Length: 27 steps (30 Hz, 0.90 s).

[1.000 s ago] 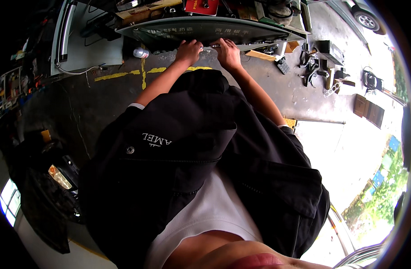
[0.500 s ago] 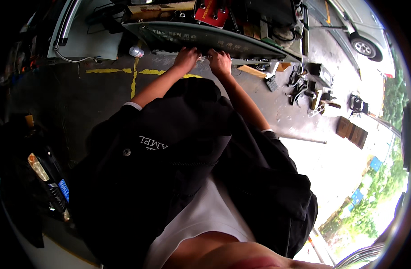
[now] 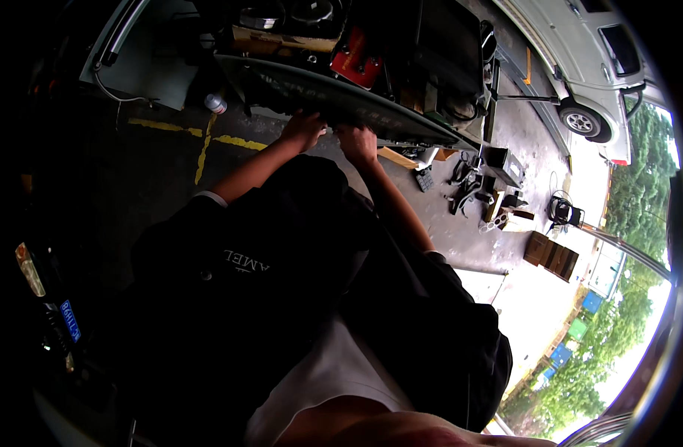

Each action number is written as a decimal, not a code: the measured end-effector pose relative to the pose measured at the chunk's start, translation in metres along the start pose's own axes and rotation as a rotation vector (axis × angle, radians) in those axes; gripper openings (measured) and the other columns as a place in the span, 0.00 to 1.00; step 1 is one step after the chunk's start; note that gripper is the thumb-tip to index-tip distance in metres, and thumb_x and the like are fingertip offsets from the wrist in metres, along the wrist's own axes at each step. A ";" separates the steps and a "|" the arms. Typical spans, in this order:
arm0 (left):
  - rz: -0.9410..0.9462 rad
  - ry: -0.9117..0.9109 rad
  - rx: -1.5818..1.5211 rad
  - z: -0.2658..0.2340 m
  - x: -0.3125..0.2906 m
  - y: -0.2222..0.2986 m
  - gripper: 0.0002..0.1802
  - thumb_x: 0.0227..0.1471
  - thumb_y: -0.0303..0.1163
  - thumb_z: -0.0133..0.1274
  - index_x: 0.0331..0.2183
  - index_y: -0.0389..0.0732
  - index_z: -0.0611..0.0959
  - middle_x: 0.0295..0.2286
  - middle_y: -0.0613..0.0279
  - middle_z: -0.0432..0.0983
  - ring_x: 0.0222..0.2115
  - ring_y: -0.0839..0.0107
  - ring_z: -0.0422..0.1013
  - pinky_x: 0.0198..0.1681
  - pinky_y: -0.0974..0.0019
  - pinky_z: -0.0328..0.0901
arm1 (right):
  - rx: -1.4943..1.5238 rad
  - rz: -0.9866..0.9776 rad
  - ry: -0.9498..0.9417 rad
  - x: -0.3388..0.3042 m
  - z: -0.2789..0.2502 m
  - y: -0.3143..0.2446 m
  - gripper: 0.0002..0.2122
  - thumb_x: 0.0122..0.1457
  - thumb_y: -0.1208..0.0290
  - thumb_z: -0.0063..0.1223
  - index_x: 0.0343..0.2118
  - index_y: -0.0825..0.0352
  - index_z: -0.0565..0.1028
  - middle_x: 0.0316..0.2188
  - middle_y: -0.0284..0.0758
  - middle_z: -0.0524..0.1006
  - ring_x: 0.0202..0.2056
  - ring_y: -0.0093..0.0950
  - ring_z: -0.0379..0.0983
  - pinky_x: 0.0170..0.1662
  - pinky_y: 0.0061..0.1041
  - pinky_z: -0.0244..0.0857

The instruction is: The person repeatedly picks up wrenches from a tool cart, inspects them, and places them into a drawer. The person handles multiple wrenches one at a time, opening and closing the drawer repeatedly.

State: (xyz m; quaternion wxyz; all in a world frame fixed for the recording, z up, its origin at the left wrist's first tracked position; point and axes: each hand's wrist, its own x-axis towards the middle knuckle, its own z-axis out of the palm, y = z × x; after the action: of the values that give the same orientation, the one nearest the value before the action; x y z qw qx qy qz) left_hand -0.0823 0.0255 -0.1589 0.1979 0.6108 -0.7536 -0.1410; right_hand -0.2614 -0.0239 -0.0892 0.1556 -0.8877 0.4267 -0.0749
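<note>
— While both arms stretched out ahead of the body, what did the hands have hold of?

— The left hand [image 3: 304, 130] and the right hand [image 3: 356, 143] both lay on the near edge of a long dark panel [image 3: 401, 119], a curved strip that ran from above the left hand away past the right one. The two hands sat just beside each other, the right a little nearer the body.

— Were the fingers closed on it?

— The left hand's fingers curled over the panel's edge, so it looked clamped on that rim. The right hand pressed against the same edge, with the fingers bent, but I could not tell whether it truly gripped or only rested there; it was too small and dark.

— What stood about the grip?

— Beyond the hands, past the panel, a red box [image 3: 356, 63] lay among dark engine parts. Left of the left hand a small pale bottle [image 3: 216, 103] stood on the floor, near a yellow painted line [image 3: 207, 141]. Right of the right hand, well apart, scattered tools [image 3: 468, 186] and a wooden crate [image 3: 551, 255] lay on the concrete, and farther out a white van [image 3: 580, 59] was parked.
</note>
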 end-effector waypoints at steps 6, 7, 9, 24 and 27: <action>0.059 0.123 0.021 0.002 0.006 -0.005 0.18 0.46 0.35 0.59 0.43 0.48 0.81 0.41 0.56 0.73 0.48 0.54 0.67 0.52 0.48 0.61 | -0.132 0.018 0.092 0.020 0.025 -0.001 0.07 0.50 0.71 0.53 0.29 0.63 0.80 0.31 0.46 0.79 0.36 0.44 0.77 0.40 0.41 0.71; 0.056 0.107 0.017 0.001 0.005 -0.005 0.18 0.46 0.35 0.58 0.43 0.47 0.81 0.41 0.56 0.73 0.48 0.54 0.67 0.52 0.47 0.60 | -0.134 0.030 0.077 0.021 0.023 -0.005 0.07 0.49 0.72 0.52 0.30 0.63 0.80 0.32 0.45 0.79 0.37 0.44 0.76 0.41 0.41 0.70; 0.040 0.095 0.011 -0.001 0.005 -0.004 0.19 0.47 0.35 0.58 0.44 0.47 0.81 0.42 0.55 0.73 0.48 0.53 0.66 0.52 0.47 0.60 | -0.138 0.054 0.046 0.023 0.019 -0.009 0.08 0.47 0.73 0.52 0.30 0.64 0.80 0.33 0.44 0.78 0.39 0.42 0.75 0.44 0.40 0.68; -0.031 -0.090 -0.362 -0.081 0.008 0.022 0.22 0.55 0.36 0.53 0.51 0.41 0.73 0.49 0.54 0.71 0.49 0.55 0.69 0.53 0.56 0.63 | 0.216 0.167 0.446 0.037 -0.107 -0.026 0.05 0.53 0.70 0.55 0.31 0.64 0.78 0.27 0.39 0.79 0.32 0.41 0.76 0.36 0.37 0.70; -0.081 0.024 -0.265 -0.122 0.005 0.037 0.21 0.56 0.35 0.52 0.52 0.44 0.74 0.50 0.55 0.71 0.50 0.55 0.68 0.54 0.56 0.62 | 0.165 0.164 0.516 0.067 -0.114 -0.021 0.08 0.54 0.65 0.55 0.33 0.63 0.77 0.28 0.39 0.79 0.32 0.41 0.77 0.35 0.39 0.70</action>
State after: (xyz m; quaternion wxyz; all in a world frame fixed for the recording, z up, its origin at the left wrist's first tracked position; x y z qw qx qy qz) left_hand -0.0573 0.0319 -0.0335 0.2803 0.6108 -0.7006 -0.2398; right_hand -0.2343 -0.0879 0.0257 0.1192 -0.7862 0.5153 -0.3198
